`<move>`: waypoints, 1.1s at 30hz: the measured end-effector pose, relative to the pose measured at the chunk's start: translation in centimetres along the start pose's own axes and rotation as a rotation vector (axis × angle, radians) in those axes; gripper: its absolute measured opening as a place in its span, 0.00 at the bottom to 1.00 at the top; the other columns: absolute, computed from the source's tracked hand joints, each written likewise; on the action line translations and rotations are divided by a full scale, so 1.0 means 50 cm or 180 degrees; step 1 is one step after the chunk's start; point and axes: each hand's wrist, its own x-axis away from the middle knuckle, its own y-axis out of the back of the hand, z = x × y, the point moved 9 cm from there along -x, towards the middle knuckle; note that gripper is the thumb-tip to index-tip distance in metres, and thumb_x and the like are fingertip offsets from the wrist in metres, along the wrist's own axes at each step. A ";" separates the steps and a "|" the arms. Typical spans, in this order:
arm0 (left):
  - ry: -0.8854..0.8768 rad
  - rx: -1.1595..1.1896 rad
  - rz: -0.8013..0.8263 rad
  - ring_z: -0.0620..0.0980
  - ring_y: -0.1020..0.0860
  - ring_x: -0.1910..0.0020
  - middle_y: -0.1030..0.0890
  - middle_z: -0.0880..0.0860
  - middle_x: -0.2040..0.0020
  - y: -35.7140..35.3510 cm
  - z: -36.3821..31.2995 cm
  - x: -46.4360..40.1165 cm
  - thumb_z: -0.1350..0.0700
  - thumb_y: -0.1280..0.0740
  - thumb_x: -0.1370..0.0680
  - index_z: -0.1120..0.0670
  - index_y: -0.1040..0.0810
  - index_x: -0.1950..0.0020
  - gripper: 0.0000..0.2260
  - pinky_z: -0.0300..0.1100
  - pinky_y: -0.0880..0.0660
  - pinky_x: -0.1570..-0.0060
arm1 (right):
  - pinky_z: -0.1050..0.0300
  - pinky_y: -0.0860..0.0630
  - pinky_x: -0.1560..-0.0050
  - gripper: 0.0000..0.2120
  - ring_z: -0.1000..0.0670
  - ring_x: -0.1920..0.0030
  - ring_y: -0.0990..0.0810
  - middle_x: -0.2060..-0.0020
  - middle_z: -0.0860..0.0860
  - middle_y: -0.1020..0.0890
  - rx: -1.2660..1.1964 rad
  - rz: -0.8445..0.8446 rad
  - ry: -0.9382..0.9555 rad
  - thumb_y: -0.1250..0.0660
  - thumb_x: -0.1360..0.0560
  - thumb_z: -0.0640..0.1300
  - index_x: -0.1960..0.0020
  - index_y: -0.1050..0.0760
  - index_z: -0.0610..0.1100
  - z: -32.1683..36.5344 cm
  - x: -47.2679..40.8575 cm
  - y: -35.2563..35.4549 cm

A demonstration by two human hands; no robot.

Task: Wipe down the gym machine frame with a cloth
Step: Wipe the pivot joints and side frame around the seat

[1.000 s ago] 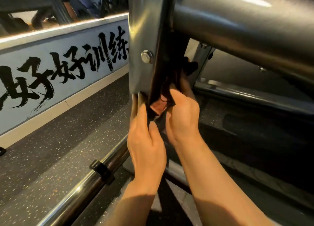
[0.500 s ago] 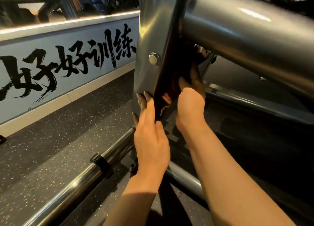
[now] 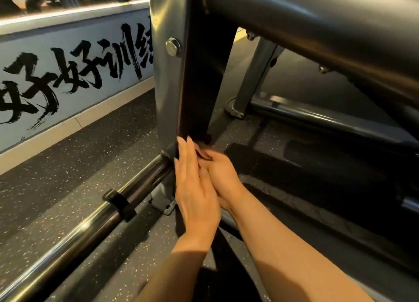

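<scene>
Frame upright (image 3: pixel 167 79) edge: left hand (image 3: pixel 195 188) flat, right hand (image 3: pixel 223 172) beside

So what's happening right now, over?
Left hand flat by the upright frame post. Right hand low beside it, cloth mostly hidden. Nothing in the way.

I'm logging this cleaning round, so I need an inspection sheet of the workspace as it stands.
Surface: dark speckled floor.
Job's things: grey upright post with bolt; cloth barely visible, dark, between the hands.
Clutter: nothing seen.
Grippers: left hand flat, fingers straight against the post's lower edge; right hand behind it, blurred.
Cables: nothing seen.
Surroundings: chrome bar with black collar; wall lettering.
</scene>
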 end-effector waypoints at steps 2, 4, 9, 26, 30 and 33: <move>0.0321 -0.0274 0.0571 0.33 0.44 0.27 0.40 0.45 0.23 -0.030 0.067 0.054 0.63 0.44 0.17 0.45 0.45 0.23 0.26 0.31 0.46 0.27 | 0.66 0.22 0.54 0.12 0.53 0.53 0.16 0.56 0.51 0.15 0.0107 -0.0390 -0.0157 0.39 0.20 0.36 0.49 0.19 0.49 -0.061 0.018 0.049; 0.0613 -0.0767 0.1228 0.34 0.44 0.28 0.40 0.47 0.23 -0.055 0.149 0.097 0.63 0.44 0.18 0.49 0.44 0.22 0.25 0.23 0.51 0.31 | 0.70 0.24 0.54 0.12 0.51 0.53 0.18 0.56 0.51 0.16 0.0541 -0.1138 -0.0115 0.39 0.21 0.34 0.48 0.19 0.45 -0.116 0.041 0.129; 0.1416 -0.1500 0.1853 0.47 0.47 0.22 0.53 0.50 0.20 -0.050 0.293 0.133 0.68 0.44 0.22 0.53 0.54 0.20 0.34 0.35 0.50 0.28 | 0.55 0.32 0.34 0.28 0.45 0.34 0.29 0.33 0.45 0.28 0.3681 -0.0738 -0.0437 0.40 0.25 0.30 0.26 0.35 0.44 -0.252 0.054 0.190; 0.0825 -0.1558 0.2206 0.49 0.57 0.22 0.55 0.55 0.20 -0.100 0.382 0.080 0.67 0.38 0.23 0.57 0.57 0.21 0.38 0.35 0.60 0.28 | 0.51 0.46 0.25 0.22 0.44 0.22 0.47 0.22 0.46 0.46 0.4403 0.0758 -0.0507 0.46 0.17 0.46 0.24 0.39 0.46 -0.284 -0.191 0.014; 0.1018 -0.1407 0.1943 0.50 0.55 0.21 0.54 0.55 0.20 -0.120 0.370 0.088 0.67 0.39 0.23 0.57 0.57 0.21 0.36 0.42 0.58 0.24 | 0.47 0.41 0.26 0.23 0.44 0.22 0.46 0.21 0.49 0.45 0.4156 0.0596 -0.0508 0.43 0.18 0.47 0.24 0.39 0.49 -0.278 -0.189 0.034; 0.0502 -0.1703 0.2047 0.48 0.56 0.21 0.52 0.52 0.20 -0.149 0.337 0.110 0.66 0.40 0.24 0.55 0.54 0.21 0.36 0.45 0.62 0.25 | 0.47 0.34 0.31 0.20 0.43 0.28 0.35 0.25 0.47 0.35 0.4033 0.0305 -0.0527 0.45 0.17 0.49 0.25 0.36 0.51 -0.270 -0.123 0.099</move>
